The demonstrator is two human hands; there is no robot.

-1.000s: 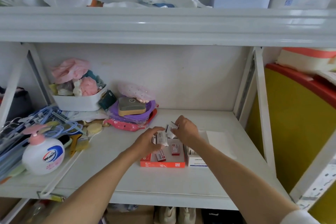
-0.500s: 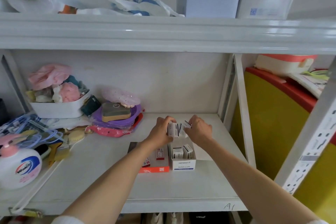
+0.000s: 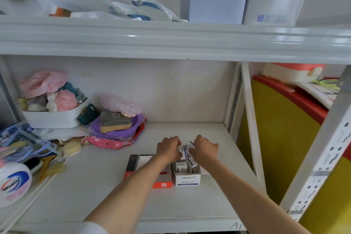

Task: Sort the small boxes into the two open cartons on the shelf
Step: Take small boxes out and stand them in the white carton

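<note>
Two open cartons stand side by side on the white shelf (image 3: 91,186): an orange carton (image 3: 163,183) on the left and a white paper-clip carton (image 3: 188,179) on the right. Small white boxes (image 3: 181,166) stand upright inside the white carton. My left hand (image 3: 168,148) and my right hand (image 3: 204,149) are together just above the white carton's far end. Each hand is closed on small white boxes (image 3: 187,148) held between them. My left forearm hides much of the orange carton's inside.
A white basket (image 3: 53,118) of soft items, a purple and pink pile (image 3: 115,131), brushes (image 3: 71,148) and a soap bottle (image 3: 13,182) fill the shelf's left side. An upright post (image 3: 250,129) bounds the right. A yellow and red panel (image 3: 281,138) stands beyond.
Both hands moved from over the orange carton rightward to the white carton and lowered the held small boxes toward its far end. The camera view shifted right.
</note>
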